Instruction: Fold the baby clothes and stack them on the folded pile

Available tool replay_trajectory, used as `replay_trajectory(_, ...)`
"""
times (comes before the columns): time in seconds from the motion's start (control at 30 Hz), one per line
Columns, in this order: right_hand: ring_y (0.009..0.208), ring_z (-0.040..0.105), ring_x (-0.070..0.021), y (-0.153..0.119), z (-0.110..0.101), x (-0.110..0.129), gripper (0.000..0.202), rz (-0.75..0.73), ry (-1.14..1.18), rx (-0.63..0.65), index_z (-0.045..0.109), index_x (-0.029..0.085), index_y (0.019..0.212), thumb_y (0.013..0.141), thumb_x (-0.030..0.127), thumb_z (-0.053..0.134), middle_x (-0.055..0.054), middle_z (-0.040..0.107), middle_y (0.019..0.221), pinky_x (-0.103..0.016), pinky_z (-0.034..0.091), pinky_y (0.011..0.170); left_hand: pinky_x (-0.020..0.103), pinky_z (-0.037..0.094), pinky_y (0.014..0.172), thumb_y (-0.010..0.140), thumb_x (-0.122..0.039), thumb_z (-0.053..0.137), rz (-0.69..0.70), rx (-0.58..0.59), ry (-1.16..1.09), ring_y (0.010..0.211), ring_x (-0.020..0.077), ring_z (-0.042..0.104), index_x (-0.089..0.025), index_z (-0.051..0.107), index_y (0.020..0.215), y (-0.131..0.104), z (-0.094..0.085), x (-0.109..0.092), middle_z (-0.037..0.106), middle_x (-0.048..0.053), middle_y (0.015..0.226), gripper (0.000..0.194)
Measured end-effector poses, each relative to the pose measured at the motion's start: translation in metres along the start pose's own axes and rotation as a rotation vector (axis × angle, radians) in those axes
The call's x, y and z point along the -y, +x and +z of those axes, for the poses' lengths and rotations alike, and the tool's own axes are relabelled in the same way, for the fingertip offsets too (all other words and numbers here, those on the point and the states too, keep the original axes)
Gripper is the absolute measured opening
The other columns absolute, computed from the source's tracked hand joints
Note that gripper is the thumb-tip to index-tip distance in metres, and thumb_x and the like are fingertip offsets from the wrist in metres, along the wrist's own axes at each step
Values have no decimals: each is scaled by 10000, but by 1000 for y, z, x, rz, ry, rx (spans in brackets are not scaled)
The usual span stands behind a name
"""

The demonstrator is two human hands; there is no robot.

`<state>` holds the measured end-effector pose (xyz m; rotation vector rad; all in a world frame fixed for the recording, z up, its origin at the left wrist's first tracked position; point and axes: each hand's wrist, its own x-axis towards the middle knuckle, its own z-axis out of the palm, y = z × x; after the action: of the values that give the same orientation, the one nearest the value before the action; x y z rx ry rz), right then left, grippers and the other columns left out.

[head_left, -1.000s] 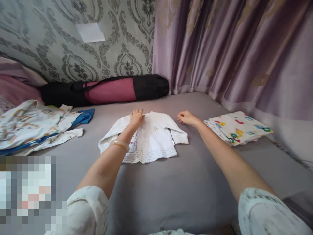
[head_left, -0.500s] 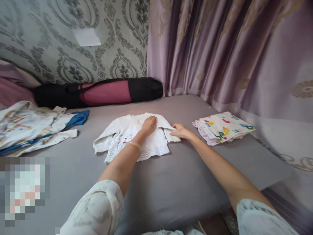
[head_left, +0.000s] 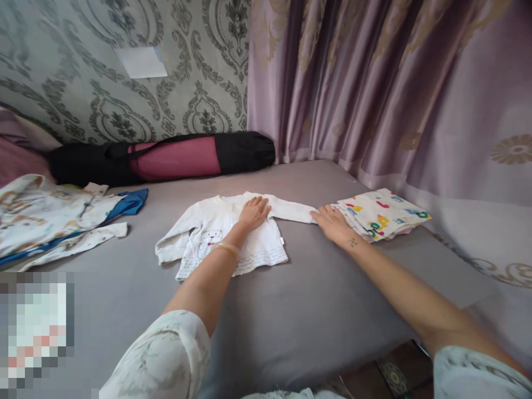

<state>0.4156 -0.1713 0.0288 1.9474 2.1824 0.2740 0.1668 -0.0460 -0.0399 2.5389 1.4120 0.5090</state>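
A small white long-sleeved shirt [head_left: 266, 244] lies spread on the grey sheet, with a bear print and lines of writing near its hem. My left hand [head_left: 254, 213] rests flat on its upper chest, fingers stretched out. At the cuff of the right-hand sleeve [head_left: 293, 210], my right hand [head_left: 332, 223] grips the fabric with thumb and fingers; the sleeve is drawn out straight to the side. The other sleeve [head_left: 177, 238] angles downward. Just beyond my right hand sits a stack of folded clothes [head_left: 384, 213] with a colourful letter print on top.
Loose printed clothes [head_left: 50, 216] with a blue garment [head_left: 133, 202] are heaped on the left. A long black and maroon bag [head_left: 178, 158] lies along the patterned wall. Purple curtains [head_left: 332, 83] hang at the right. The bed's edge [head_left: 366, 354] is near me.
My right hand has moved right, pulling the sleeve from a bent, downward position to straight out. My left hand stays on the shirt, its fingers a little more spread.
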Motion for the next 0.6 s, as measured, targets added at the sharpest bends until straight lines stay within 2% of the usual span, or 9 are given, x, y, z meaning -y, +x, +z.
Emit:
replay_trajectory(0.17,1052,570,-274,17,-1,-21,353,170,196,68,662,183,1114,875,53,436,-157,652,1108,-329,395,824,417,240,1150,983,-453,307,-8,0,-4,1389,245,340,-214,458,1393,0,0,-1,435,90,1482,498)
replay_trajectory(0.3,1023,618,-263,41,4,-19,287,223,280,107,676,178,1101,938,191,439,-166,680,1100,-320,422,805,394,241,1155,996,-359,253,-26,-3,-22,1385,224,350,-195,451,1397,0,0,0,456,78,1468,476)
replay_trajectory(0.4,1054,612,-281,54,10,-14,282,251,290,105,687,144,1089,920,280,507,-195,670,1133,-339,431,839,399,243,1157,989,-317,267,-26,11,-10,1391,236,341,-172,438,1407,1,-1,0,443,86,1479,474)
replay_trajectory(0.5,1044,614,-284,62,10,-13,264,309,301,115,710,155,1044,857,261,558,-177,682,1107,-342,439,831,428,247,1154,983,-340,291,-27,20,-3,1405,255,315,-186,431,1413,1,0,-1,418,81,1498,477)
replay_trajectory(0.6,971,634,-259,66,6,-15,276,340,402,69,704,167,1039,816,232,556,-140,701,1037,-309,446,780,451,245,1151,981,-380,297,-32,21,9,1415,271,293,-209,421,1423,1,0,-2,398,73,1513,489)
